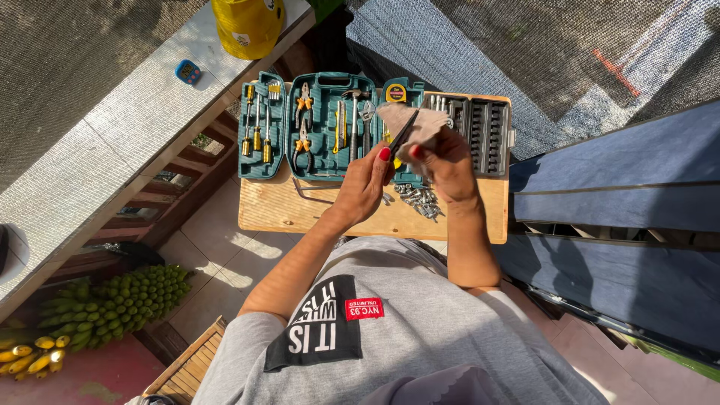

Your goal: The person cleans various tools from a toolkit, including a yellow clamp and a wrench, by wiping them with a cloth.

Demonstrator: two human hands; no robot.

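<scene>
Together, left hand point(365, 182) grips a black tool point(403, 135); right hand point(448, 159) holds cloth point(414, 124).

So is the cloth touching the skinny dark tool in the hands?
Touching. The head view shows the right hand pressing the cloth against the dark tool held by the left hand.

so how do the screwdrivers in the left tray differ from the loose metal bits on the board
The screwdrivers are long, yellow-handled and slotted upright in the teal case; the metal bits are short, silvery and heaped loose on the wooden board. Neither is in hand.
</scene>
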